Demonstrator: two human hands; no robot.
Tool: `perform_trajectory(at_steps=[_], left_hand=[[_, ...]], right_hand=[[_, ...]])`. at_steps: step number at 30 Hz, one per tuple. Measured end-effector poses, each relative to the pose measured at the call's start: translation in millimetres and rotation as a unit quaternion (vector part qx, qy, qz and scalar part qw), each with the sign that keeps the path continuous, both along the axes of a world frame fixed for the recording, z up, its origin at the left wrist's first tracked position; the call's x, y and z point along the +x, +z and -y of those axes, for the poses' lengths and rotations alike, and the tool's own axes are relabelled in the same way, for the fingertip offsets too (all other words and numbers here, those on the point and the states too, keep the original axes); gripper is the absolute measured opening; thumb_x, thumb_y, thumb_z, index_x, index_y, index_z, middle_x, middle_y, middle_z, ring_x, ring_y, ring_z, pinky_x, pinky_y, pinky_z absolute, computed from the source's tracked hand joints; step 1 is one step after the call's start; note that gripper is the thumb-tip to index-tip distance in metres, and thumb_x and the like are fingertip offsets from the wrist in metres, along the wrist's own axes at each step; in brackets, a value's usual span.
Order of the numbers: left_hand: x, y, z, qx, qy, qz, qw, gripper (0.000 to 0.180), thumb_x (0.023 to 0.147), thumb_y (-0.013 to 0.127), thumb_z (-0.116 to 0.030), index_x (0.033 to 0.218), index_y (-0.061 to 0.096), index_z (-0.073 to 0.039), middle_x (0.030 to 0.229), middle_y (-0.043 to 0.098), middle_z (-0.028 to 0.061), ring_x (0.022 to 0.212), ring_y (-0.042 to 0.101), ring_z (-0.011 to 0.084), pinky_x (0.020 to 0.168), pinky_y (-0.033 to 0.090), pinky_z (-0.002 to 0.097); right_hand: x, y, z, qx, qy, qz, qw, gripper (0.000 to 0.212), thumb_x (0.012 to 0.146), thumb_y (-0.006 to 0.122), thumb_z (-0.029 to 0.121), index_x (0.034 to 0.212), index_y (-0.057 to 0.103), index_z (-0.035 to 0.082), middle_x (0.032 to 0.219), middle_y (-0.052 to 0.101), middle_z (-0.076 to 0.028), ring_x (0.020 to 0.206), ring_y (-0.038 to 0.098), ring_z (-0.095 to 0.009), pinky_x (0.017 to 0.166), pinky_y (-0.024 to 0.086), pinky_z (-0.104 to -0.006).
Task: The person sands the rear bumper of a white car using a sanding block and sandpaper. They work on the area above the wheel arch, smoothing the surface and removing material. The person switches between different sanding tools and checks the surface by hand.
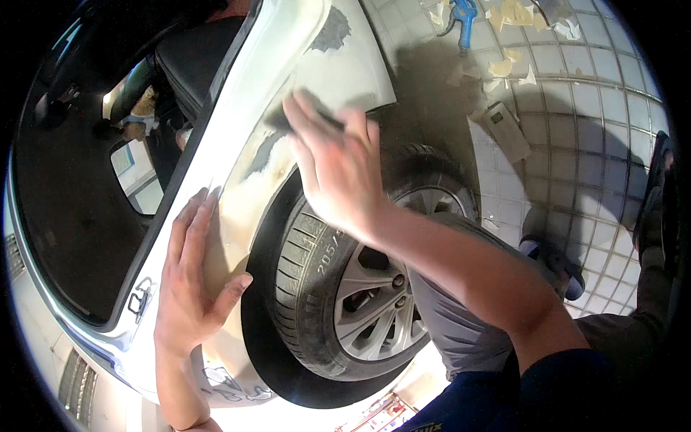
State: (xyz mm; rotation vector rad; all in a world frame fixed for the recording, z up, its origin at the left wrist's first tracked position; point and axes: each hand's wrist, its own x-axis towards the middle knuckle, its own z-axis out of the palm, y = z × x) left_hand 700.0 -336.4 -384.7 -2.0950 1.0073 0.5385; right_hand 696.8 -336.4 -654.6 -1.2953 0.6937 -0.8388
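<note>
**Holding a dark block [327, 117] to a patchy white wheel-arch panel [241, 209]**

So the right hand [338, 155] is up near the top of the wheel arch, fingers and thumb clamped around that dark block, which sits against the panel. Hand and block are both pretty blurry, so I can't tell exactly what kind of block it is.

Left hand [188, 284] is lower down, laid on the same panel with nothing in its grasp. Fingers point up alongside the window [79, 209], thumb sticks out toward the arch edge.

Paint's a mix: white, tan-ish areas, plus one gray patch [333, 30] up top and another gray patch [263, 155] just below the block. Some dark squiggly marks [223, 381] show near the bottom too.

Under the arch there's a black tire [306, 266] on a silver alloy wheel [371, 315], with a gray-trousered knee [461, 309] right in front of it.

Over on the white tiled floor [576, 173]: a blue air blow gun [464, 18], torn paper scraps [515, 14] near it, and a pale rectangular box [506, 131] a bit closer to the wheel.
</note>
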Motion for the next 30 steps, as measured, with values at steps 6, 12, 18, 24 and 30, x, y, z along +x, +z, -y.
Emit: perform_trajectory(at_steps=[6, 12, 18, 24, 30], left_hand=[[-11, 5, 4, -0.003, 0.000, 0.009, 1.000, 0.096, 0.083, 0.077, -0.047, 0.158, 0.039, 0.000, 0.157, 0.043, 0.0273, 0.145, 0.044, 0.0448, 0.120, 0.036, 0.0496], [-2, -1, -2, 0.001, -0.012, 0.005, 1.000, 0.095, 0.082, 0.079, -0.040, 0.159, 0.039, -0.002, 0.157, 0.043, 0.0264, 0.145, 0.045, 0.0440, 0.121, 0.036, 0.0478], [-9, 0, 1, -0.007, -0.047, 0.031, 0.998, 0.083, 0.083, 0.077, -0.024, 0.157, 0.043, -0.006, 0.153, 0.048, 0.0238, 0.133, 0.055, 0.0463, 0.113, 0.045, 0.0505], [-4, -2, 0, -0.046, -0.050, 0.020, 0.998, 0.059, 0.094, 0.070, -0.020, 0.148, 0.055, -0.003, 0.150, 0.052, 0.0239, 0.131, 0.059, 0.0431, 0.110, 0.049, 0.0475], [9, 2, -7, -0.226, 0.110, -0.058, 0.966, 0.032, 0.103, 0.051, 0.001, 0.131, 0.068, 0.003, 0.142, 0.062, 0.0214, 0.128, 0.064, 0.0304, 0.113, 0.047, 0.0429]], right_hand=[[-6, 18, -5, 0.007, 0.023, 0.031, 0.999, 0.052, 0.110, 0.045, 0.030, 0.154, 0.045, 0.002, 0.150, 0.056, -0.022, 0.107, 0.055, -0.032, 0.098, 0.035, -0.0459], [39, -14, 32, -0.019, 0.008, 0.011, 1.000, 0.042, 0.106, 0.055, 0.023, 0.144, 0.057, 0.005, 0.135, 0.068, -0.014, 0.095, 0.053, -0.025, 0.091, 0.040, -0.0394], [34, -61, 38, 0.028, -0.107, 0.008, 0.994, 0.041, 0.102, 0.058, 0.019, 0.141, 0.059, 0.008, 0.148, 0.058, -0.014, 0.105, 0.054, -0.030, 0.101, 0.042, -0.0433], [12, -45, -6, -0.039, -0.056, 0.041, 0.997, 0.048, 0.100, 0.065, 0.026, 0.146, 0.060, 0.013, 0.145, 0.064, -0.004, 0.104, 0.049, -0.025, 0.094, 0.043, -0.0387], [-16, 24, -23, -0.038, -0.010, 0.125, 0.991, 0.051, 0.095, 0.071, 0.021, 0.145, 0.063, 0.016, 0.149, 0.062, -0.002, 0.098, 0.052, -0.018, 0.088, 0.039, -0.0326]])
